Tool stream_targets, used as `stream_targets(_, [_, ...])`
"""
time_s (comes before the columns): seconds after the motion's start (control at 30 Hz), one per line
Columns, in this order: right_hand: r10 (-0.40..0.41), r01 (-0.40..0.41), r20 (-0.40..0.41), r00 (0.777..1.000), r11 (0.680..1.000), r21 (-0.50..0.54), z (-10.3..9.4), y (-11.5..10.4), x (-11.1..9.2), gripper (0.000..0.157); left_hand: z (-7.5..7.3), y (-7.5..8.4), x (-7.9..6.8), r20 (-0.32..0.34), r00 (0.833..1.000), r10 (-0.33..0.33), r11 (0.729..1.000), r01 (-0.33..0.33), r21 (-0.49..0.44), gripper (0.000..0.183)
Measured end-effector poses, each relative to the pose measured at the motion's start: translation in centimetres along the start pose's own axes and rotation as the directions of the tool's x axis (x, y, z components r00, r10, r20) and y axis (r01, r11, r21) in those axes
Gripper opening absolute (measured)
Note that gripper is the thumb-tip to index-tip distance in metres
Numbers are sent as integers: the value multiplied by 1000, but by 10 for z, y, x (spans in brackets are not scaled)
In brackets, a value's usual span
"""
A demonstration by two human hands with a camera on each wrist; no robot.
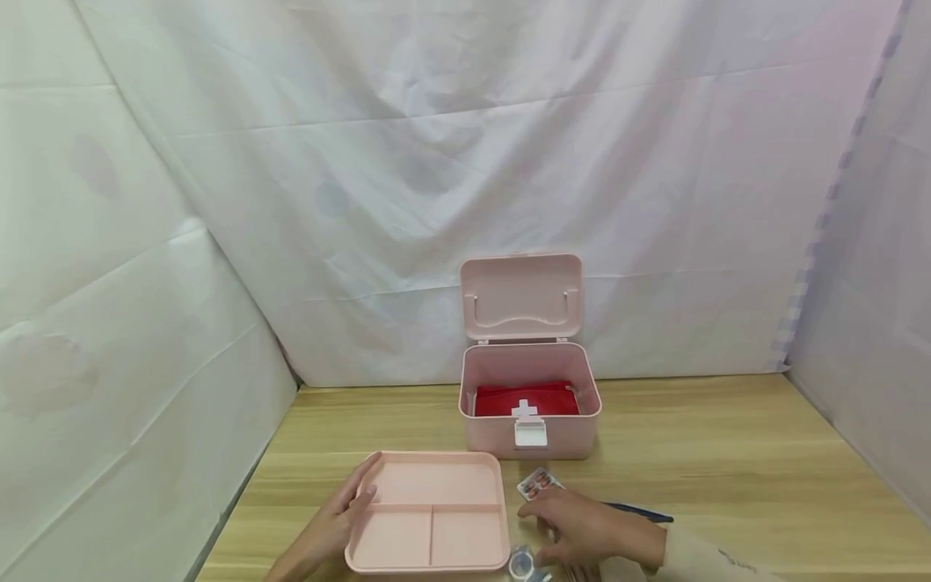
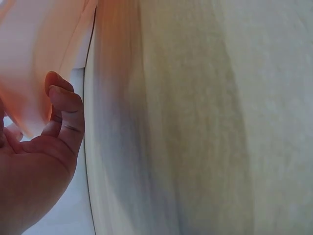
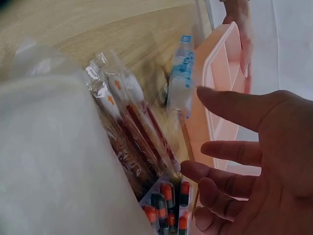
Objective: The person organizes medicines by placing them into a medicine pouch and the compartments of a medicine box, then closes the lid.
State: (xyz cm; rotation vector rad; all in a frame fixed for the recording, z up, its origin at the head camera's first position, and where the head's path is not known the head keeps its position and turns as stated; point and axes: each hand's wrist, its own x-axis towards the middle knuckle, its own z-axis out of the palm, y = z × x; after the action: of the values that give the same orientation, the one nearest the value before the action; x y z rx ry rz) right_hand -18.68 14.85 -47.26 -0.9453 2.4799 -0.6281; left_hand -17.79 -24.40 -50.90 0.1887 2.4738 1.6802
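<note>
My left hand (image 1: pixel 327 529) grips the left edge of a pink divided tray (image 1: pixel 444 481), thumb over the rim. The tray has one long compartment at the back and two smaller ones in front. My right hand (image 1: pixel 582 525) hovers just right of the tray with its fingers spread and nothing between them. Below those fingers lie wrapped cotton swabs (image 3: pixel 139 129) with brown-red shafts, and a blister pack (image 1: pixel 537 483) of red-and-black capsules. A small clear plastic packet with blue print (image 3: pixel 182 81) sits between the swabs and the tray.
Behind the tray stands a pink first-aid box (image 1: pixel 487 436) with its lid (image 1: pixel 521 295) raised and a red pouch (image 1: pixel 498 400) inside. A dark blue slim item (image 1: pixel 643 511) lies beyond my right wrist. White cloth (image 1: pixel 407 202) hangs around the wooden table (image 1: pixel 698 453).
</note>
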Motion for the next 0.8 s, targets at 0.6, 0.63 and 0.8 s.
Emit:
stream_targets(0.6, [-14, 11, -22, 1000, 990, -141, 13, -1, 3, 41, 8, 0, 3, 6, 1000, -14, 999, 14, 39, 52])
stream_targets(0.63, [-11, 8, -20, 1000, 990, -143, 12, -1, 3, 40, 8, 0, 3, 2, 1000, -13, 999, 13, 42, 52])
stream_targets(0.8, [44, -43, 3, 999, 993, -110, 8, -1, 3, 39, 10, -4, 5, -4, 1000, 4, 995, -3, 102, 52])
